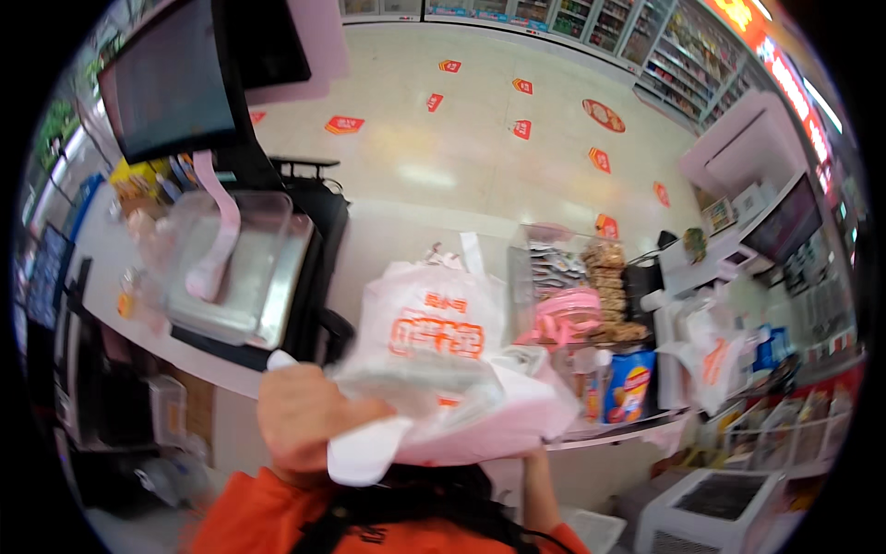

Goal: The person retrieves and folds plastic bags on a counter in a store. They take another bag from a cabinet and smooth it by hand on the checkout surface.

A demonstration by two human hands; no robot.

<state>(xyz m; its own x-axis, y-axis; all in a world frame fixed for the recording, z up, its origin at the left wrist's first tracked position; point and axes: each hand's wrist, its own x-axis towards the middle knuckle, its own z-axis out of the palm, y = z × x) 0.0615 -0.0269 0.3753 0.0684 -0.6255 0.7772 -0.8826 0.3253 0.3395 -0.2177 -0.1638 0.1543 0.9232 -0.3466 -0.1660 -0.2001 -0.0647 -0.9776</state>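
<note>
Pale, glossy shop floor [406, 175], dotted with red stickers [344, 125], spreads beyond a white counter [349, 277], whose edges bend in the wide view; at its near side the left hand [305, 415], slightly blurred, is curled closed on a white plastic bag [517, 429], gripping it by a handle, one end of which hangs below the fist; the right forearm [540, 494] rises at the bag's other side, its hand mostly hidden behind the plastic, so I cannot tell how far open it is; just past the bag, red-printed white plastic [434, 323] lies over the counter, though whether it belongs to the same bag is unclear; to the left sit a metal-topped scale [286, 277] with a clear tub on it and a dark monitor [171, 78] with a curling paper strip [221, 226] below; to the right, a clear box [523, 277] of packaged snacks and a blue packet [629, 386]; farthest off, glass-fronted coolers [531, 14] line the far wall, and stocked shelves [688, 69] fill the right corner.
</note>
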